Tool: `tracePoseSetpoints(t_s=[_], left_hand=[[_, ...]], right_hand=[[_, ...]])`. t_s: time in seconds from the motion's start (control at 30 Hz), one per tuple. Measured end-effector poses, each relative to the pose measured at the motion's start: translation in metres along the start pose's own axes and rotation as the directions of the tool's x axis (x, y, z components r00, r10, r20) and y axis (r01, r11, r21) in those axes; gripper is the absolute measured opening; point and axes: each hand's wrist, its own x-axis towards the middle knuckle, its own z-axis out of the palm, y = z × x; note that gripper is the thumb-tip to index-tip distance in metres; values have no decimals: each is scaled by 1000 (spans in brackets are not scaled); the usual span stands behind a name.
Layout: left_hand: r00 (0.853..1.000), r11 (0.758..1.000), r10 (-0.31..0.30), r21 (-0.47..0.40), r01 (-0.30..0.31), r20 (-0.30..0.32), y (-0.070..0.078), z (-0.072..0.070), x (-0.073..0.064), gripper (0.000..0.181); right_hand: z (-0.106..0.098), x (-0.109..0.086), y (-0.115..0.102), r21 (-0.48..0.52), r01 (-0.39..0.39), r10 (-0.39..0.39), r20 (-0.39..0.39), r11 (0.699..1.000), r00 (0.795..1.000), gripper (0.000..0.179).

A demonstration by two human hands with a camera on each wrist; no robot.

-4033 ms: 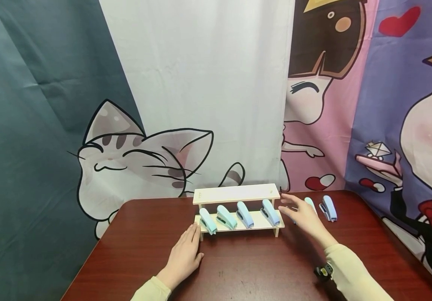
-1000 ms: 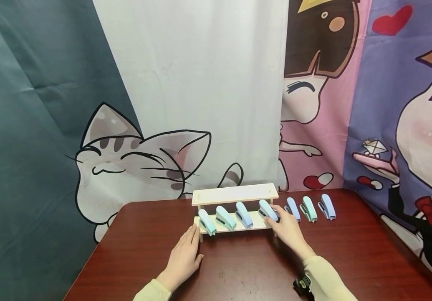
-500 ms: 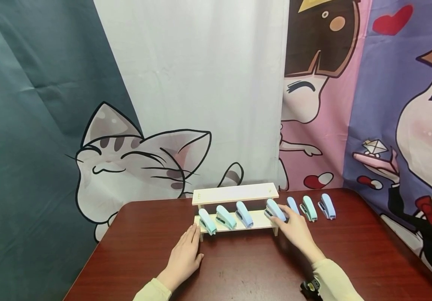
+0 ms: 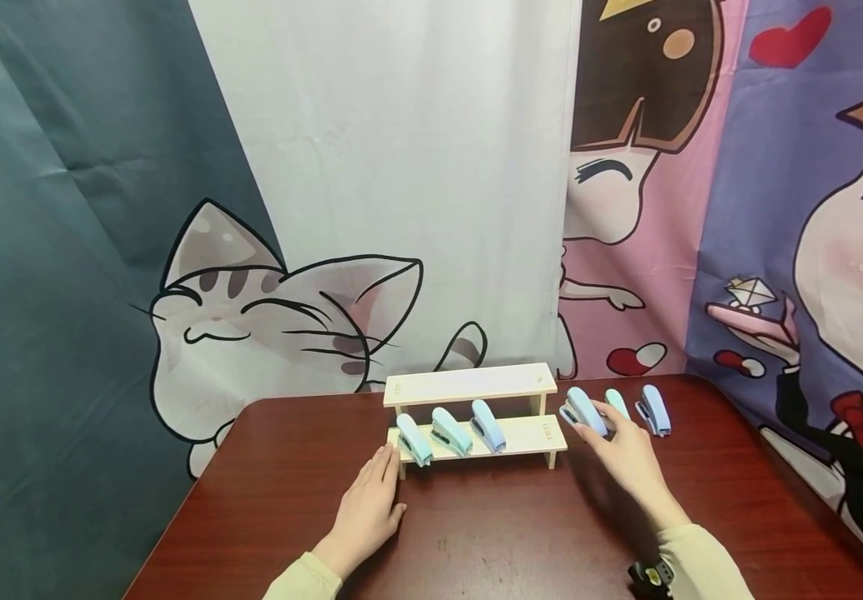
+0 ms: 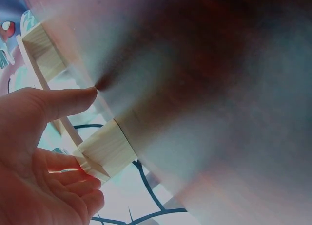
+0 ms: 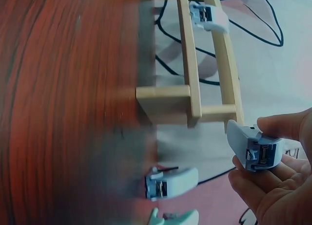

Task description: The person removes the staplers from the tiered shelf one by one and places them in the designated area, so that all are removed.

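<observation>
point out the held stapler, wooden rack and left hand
Held stapler (image 4: pixel 585 409): head view, on its blue top cover
Wooden rack (image 4: pixel 527 434): head view, bare lower shelf
Left hand (image 4: pixel 366 504): head view, back of the hand

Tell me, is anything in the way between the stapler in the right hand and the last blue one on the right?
Yes: the green stapler, partly hidden by the right hand, stands between the held stapler and the last blue stapler. The right wrist view also shows a nearer blue stapler on the table.

three staplers (image 4: pixel 450 433) on the lower shelf (image 4: pixel 530 435)
</observation>
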Motion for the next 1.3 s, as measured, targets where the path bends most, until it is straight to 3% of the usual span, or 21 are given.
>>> tracePoseSetpoints(t_s=[0.53, 1.3], left_hand=[[1000, 1000, -2, -1, 2, 3, 0, -4, 1, 82], [1000, 1000, -5, -9, 5, 6, 2, -3, -1, 81]], right_hand=[[-23, -11, 13, -28, -56, 57, 30, 998, 998, 57], [-22, -22, 33, -100, -99, 111, 130, 990, 985, 58]])
